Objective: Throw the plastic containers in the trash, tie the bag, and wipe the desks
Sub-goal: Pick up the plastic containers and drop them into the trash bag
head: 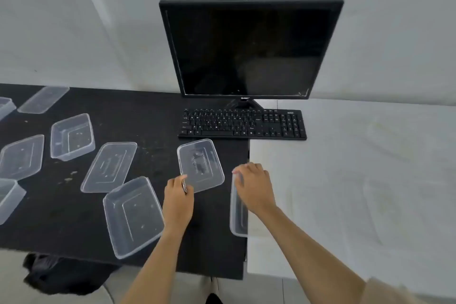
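The left hand pinched a lid by its near corner; the right hand curled (fingers bent) over a container rim.

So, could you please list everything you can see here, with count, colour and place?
Plastic containers and lids: at least nine, clear, scattered over the black desk, one straddling the seam to the white desk.
Black desk: one, black with crumbs, left.
White desk: one, white, right.
Monitor: one, black, screen off, at the back over the seam.
Keyboard: one, black, in front of the monitor.
Dark bag: one, black, on the floor under the black desk's near edge.
Left hand: grips a lid's near corner.
Right hand: grips the seam container's far end.
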